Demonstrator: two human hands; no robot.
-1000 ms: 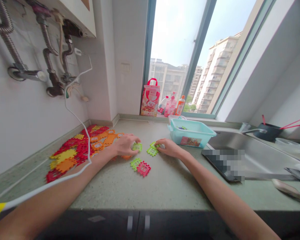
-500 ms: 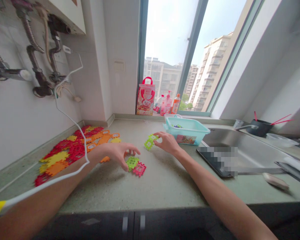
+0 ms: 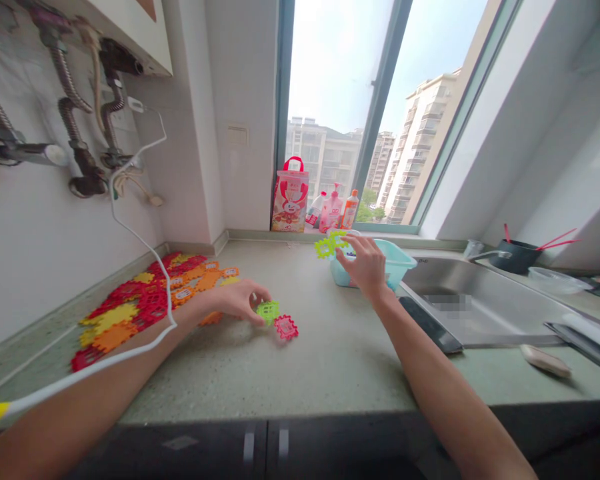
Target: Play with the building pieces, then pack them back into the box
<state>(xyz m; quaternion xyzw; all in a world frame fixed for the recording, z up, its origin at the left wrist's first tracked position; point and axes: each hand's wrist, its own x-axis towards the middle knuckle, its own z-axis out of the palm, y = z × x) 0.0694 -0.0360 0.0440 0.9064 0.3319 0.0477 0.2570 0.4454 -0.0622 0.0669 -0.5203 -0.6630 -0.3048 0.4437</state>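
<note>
My left hand [image 3: 240,301] rests on the green counter [image 3: 330,360] and pinches a green puzzle tile [image 3: 267,311] that is tilted up off the surface. A pink-red tile [image 3: 285,327] lies flat just to its right. My right hand [image 3: 366,267] is raised above the counter and holds two joined yellow-green tiles [image 3: 330,244] at the near left rim of the turquoise plastic bin [image 3: 400,263]. A spread of red, orange and yellow tiles [image 3: 145,297] covers the counter to the left, along the wall.
A sink [image 3: 485,300] with a dark board at its near edge sits right of the bin. Bottles and a red-handled bag [image 3: 290,200] stand on the window sill. A white cable [image 3: 130,233] hangs from the wall pipes [image 3: 80,153] across my left forearm.
My right hand lifted the yellow-green tiles off the counter and carried them up and right to the bin. My left hand took hold of the green tile and tipped it up.
</note>
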